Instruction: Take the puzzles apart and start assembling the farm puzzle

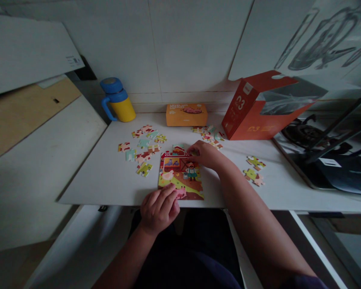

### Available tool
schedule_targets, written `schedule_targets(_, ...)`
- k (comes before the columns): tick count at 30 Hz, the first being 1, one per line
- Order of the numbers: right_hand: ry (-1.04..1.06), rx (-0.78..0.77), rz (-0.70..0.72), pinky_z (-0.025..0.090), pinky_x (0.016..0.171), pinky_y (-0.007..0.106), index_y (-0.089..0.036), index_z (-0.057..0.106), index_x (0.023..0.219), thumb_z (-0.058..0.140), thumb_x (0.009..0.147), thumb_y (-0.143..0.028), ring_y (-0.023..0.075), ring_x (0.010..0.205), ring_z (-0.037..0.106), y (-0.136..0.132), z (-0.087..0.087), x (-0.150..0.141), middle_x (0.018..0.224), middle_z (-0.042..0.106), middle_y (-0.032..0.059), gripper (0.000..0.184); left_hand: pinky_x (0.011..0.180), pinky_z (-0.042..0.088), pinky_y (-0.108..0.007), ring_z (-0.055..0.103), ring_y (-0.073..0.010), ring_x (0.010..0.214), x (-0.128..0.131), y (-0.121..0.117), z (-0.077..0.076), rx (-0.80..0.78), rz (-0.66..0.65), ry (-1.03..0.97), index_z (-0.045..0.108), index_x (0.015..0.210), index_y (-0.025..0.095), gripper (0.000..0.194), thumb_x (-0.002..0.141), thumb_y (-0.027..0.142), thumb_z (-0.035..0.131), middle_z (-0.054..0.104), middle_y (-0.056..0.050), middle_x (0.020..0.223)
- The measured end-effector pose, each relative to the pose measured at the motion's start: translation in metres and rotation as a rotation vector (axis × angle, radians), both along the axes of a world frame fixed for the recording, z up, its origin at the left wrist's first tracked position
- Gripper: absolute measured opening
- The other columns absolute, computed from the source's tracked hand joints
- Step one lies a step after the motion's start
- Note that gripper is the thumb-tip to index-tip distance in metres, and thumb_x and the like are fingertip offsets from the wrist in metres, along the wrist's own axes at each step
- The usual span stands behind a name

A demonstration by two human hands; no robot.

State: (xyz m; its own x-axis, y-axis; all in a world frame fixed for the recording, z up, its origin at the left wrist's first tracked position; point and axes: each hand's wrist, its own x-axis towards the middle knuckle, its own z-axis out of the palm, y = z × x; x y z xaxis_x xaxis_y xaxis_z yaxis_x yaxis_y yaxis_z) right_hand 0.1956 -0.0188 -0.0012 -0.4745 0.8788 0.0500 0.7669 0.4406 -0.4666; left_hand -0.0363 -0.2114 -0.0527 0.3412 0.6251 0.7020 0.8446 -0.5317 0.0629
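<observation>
A partly joined jigsaw puzzle (171, 175) lies near the table's front edge, showing a barn, a hen, a farmer and a pink pig. My right hand (205, 154) reaches over its upper right corner. Its fingers are pinched down on a puzzle piece there, mostly hidden beneath them. At the lower left edge, my left hand (160, 206) rests with bent fingers on the puzzle beside the pig, its thumb by the table edge. Next to the barn top, a pale green and red roof piece (178, 149) sits at the puzzle's upper edge.
Loose puzzle pieces (144, 168) are scattered to the left, with more pieces (209, 135) behind my right hand and several (254, 175) to the right. An orange box (186, 115), a blue-yellow flask (123, 108) and a red carton (243, 112) stand behind. A gas stove (307, 134) is far right.
</observation>
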Motion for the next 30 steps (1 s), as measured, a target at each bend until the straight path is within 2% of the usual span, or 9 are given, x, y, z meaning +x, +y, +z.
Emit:
schedule_targets(9,-0.029,-0.005,0.014,0.046,0.078,0.027,-0.02,0.08,0.114,0.079,0.088,-0.035,0.0182,0.085,0.064,-0.0022,0.0046,-0.0015,0.111,0.074,0.0097,0.029,0.084,0.052,-0.041,0.074,-0.0229,0.096,-0.0011,-0.0001,-0.0031,-0.009,0.001,0.008,0.072,0.12,0.023,0.028,0.091,0.022,0.069,0.079,-0.003,0.127)
schedule_targets(20,0.026,-0.001,0.003,0.047,0.079,0.029,-0.02,0.081,0.113,0.079,0.089,-0.036,0.0203,0.087,0.064,-0.007,0.0071,-0.0028,0.107,0.073,0.0105,0.029,0.086,0.053,-0.04,0.075,-0.0213,0.1,-0.0003,-0.0007,-0.0011,-0.015,0.005,-0.009,0.072,0.118,0.024,0.028,0.09,0.02,0.069,0.078,-0.001,0.128)
schedule_targets(30,0.005,0.026,0.014,0.045,0.076,0.027,-0.018,0.079,0.113,0.076,0.091,-0.032,0.0175,0.083,0.063,-0.0094,0.0083,-0.0049,0.11,0.073,0.0109,0.026,0.086,0.053,-0.04,0.074,-0.0222,0.1,0.0002,-0.0001,0.0003,-0.012,-0.008,-0.019,0.072,0.12,0.023,0.031,0.09,0.019,0.069,0.079,-0.002,0.127)
